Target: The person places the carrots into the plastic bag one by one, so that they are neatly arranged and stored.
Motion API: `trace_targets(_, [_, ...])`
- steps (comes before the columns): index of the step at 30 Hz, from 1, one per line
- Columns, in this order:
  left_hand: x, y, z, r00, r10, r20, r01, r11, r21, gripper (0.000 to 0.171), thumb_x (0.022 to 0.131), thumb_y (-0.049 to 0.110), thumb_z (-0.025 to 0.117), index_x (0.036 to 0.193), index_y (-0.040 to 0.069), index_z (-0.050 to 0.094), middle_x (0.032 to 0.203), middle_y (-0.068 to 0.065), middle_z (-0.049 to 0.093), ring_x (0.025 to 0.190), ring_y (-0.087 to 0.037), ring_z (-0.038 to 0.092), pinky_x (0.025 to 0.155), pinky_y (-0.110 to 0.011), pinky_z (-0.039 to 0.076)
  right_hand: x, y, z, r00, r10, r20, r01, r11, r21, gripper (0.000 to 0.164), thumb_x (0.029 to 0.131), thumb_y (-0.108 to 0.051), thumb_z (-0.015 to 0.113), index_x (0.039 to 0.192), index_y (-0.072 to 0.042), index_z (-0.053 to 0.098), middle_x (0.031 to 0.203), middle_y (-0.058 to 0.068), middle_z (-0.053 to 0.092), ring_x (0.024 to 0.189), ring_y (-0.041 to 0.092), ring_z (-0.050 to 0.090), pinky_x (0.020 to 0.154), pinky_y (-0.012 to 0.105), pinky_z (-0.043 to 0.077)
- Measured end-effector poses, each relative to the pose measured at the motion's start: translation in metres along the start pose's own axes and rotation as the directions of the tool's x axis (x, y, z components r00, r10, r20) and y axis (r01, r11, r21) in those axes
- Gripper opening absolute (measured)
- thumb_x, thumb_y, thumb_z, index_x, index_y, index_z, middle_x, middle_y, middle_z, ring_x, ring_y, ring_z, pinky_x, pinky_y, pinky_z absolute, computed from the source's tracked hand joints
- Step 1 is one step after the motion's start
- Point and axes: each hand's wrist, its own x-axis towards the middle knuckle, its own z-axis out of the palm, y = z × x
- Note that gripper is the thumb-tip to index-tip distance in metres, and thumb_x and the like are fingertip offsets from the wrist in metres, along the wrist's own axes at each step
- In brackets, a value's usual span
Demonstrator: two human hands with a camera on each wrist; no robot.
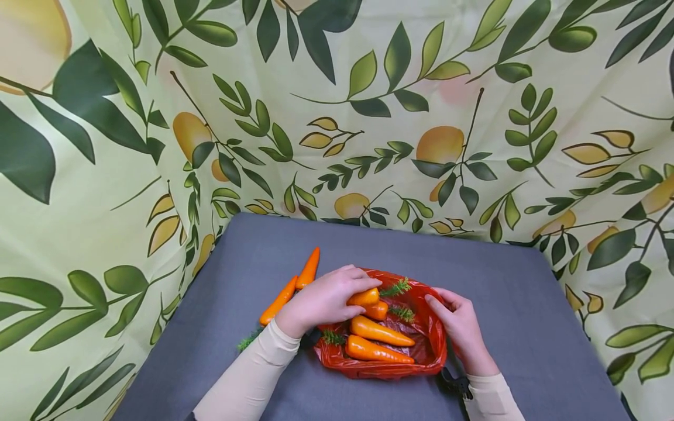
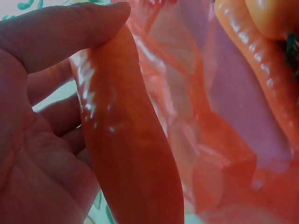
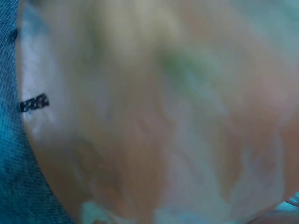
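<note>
My left hand [image 1: 341,292] reaches over the left side of a red plastic bag [image 1: 350,369] and grips an orange carrot [image 1: 365,297]. In the left wrist view, thumb and fingers curl round that carrot [image 2: 126,135], with the red plastic close beside it. Inside the open bag lie several more carrots [image 1: 380,331] with feathery green tops [image 1: 402,314]. At the bag's right rim, my right hand [image 1: 462,324] pinches the plastic, thumb on the inner side. Blurred, see-through plastic [image 3: 140,140] fills most of the right wrist view and hides the right fingers.
Two carrots [image 1: 279,300] lie on the grey cloth-covered table [image 1: 505,304] left of the bag, partly behind the left forearm. A green carrot top [image 1: 248,339] shows beside that arm. Leaf-patterned fabric [image 1: 389,123] hangs at the back and sides.
</note>
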Motion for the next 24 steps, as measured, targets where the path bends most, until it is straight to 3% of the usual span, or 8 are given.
trace_targets(10, [0.012, 0.009, 0.018, 0.999, 0.040, 0.027, -0.041, 0.998, 0.040, 0.059, 0.098, 0.025, 0.087, 0.154, 0.022, 0.068, 0.140, 0.004, 0.073, 0.135, -0.015, 0.063, 0.115, -0.029, 0.054, -0.001, 0.000, 0.000, 1.000, -0.006, -0.005, 0.006, 1.000, 0.006, 0.039, 0.111, -0.023, 0.070, 0.133, 0.009, 0.072, 0.102, -0.007, 0.083, 0.082, 0.018, 0.081, 0.072, 0.032, 0.068])
trace_targets(17, [0.022, 0.013, 0.030, 0.996, 0.076, 0.056, -0.077, 0.997, 0.009, 0.059, 0.097, 0.022, 0.086, 0.153, 0.020, 0.069, 0.140, 0.004, 0.073, 0.133, -0.013, 0.065, 0.118, -0.027, 0.052, -0.001, 0.001, 0.000, 1.000, -0.013, 0.003, 0.013, 1.000, -0.001, 0.037, 0.112, -0.022, 0.069, 0.134, 0.009, 0.071, 0.099, -0.007, 0.082, 0.074, 0.021, 0.079, 0.067, 0.032, 0.067])
trace_targets(24, [0.027, 0.013, 0.038, 0.993, 0.101, 0.061, -0.104, 0.994, 0.032, 0.056, 0.098, 0.022, 0.087, 0.151, 0.017, 0.070, 0.134, 0.005, 0.075, 0.127, -0.012, 0.066, 0.114, -0.026, 0.053, -0.001, 0.000, 0.000, 1.000, -0.009, 0.001, 0.009, 1.000, -0.002, 0.038, 0.112, -0.021, 0.069, 0.135, 0.009, 0.071, 0.100, -0.008, 0.082, 0.074, 0.021, 0.078, 0.067, 0.033, 0.067])
